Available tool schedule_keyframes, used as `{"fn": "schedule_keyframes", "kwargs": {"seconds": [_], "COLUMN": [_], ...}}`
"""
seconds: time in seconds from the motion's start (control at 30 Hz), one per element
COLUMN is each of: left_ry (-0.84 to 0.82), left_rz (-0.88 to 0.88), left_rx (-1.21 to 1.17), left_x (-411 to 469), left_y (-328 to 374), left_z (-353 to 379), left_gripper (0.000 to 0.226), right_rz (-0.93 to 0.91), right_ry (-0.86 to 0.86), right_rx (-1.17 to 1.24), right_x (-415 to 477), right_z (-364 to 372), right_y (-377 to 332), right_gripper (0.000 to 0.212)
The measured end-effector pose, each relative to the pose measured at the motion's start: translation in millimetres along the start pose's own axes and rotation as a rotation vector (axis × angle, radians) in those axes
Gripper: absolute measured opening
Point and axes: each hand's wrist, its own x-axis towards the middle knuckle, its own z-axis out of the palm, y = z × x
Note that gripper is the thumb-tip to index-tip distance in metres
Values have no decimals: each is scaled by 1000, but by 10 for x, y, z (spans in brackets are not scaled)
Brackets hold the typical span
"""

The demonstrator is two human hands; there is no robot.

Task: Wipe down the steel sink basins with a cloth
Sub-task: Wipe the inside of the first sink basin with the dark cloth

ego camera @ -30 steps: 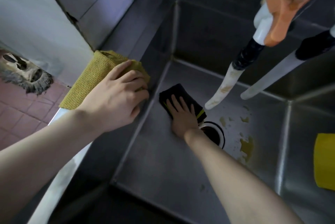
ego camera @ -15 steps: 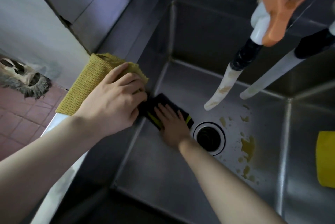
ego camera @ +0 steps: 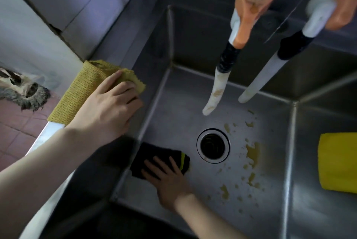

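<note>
At the near-left corner of the basin floor: a dark cloth [ego camera: 154, 153] with a yellow-green stripe at its right end lies flat on the steel, close against the foot of the left wall.
Right hand [ego camera: 168, 178]: palm down on the dark cloth, fingers straight and spread apart, pressing it to the floor; the fingertips point toward the far-left corner and the forearm comes in from the lower edge.
Left hand [ego camera: 108, 111]: up on the sink's left rim, on top of a yellow waffle-weave cloth [ego camera: 77, 95]; the forefinger lies along the cloth and the other fingers are bent over its right edge, holding it down.
Yellow waffle-weave cloth: folded, draped over the left rim, its frayed corner sticking out toward the basin.
Steel sink basin [ego camera: 193, 200]: deep and square, dull grey, with a second basin to its right past a steel divider.
Drain [ego camera: 213, 146]: round, chrome-ringed, just right of the dark cloth and apart from it.
Stains [ego camera: 253, 153]: yellow-brown blotches and specks scattered on the floor right of the drain; a small smear touches the striped end of the dark cloth.
Spouts: two white tubes with black collars hang over the basin, the left spout [ego camera: 216, 88] brown-stained, the right spout [ego camera: 258, 78] cleaner; an orange lever [ego camera: 251, 6] sits above each.
Right basin: a bright yellow item [ego camera: 338, 161], cut off by the frame edge; what it is cannot be told.
Floor beside the sink: red tiles [ego camera: 11, 132] and a grey shaggy mop head [ego camera: 25, 92].
</note>
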Motion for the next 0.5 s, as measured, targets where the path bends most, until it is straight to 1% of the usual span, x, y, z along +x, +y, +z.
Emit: {"fn": "schedule_keyframes", "kwargs": {"seconds": [0.1,0.17,0.2,0.23,0.27,0.33,0.37,0.43,0.5], "left_ry": [34,52,25,-24,-116,-375,-462,-546,-567], "left_rz": [-60,-94,-97,-106,-129,-232,-302,-376,-369], "left_rx": [107,83,56,27,3,-64,-124,-275,-431], "left_x": [-93,-188,-209,-199,-193,-210,-230,-298,-365], "left_y": [208,437,548,642,731,890,945,1055,1195], "left_z": [76,193,254,310,381,611,767,1055,1299], "left_gripper": [26,33,36,38,39,41,45,54,65], "right_rz": [7,5,20,43,64,94,106,124,145], "right_ry": [25,91,126,156,179,194,194,177,166], "right_rx": [19,-6,-14,-23,-40,-86,-111,-149,-168], "right_x": [-54,49,116,196,288,467,548,658,686], "right_z": [80,47,-3,-82,-188,-440,-566,-771,-897], "right_y": [36,141,214,309,425,709,867,1156,1397], "right_gripper": [73,70,68,67,66,69,71,78,79]}}
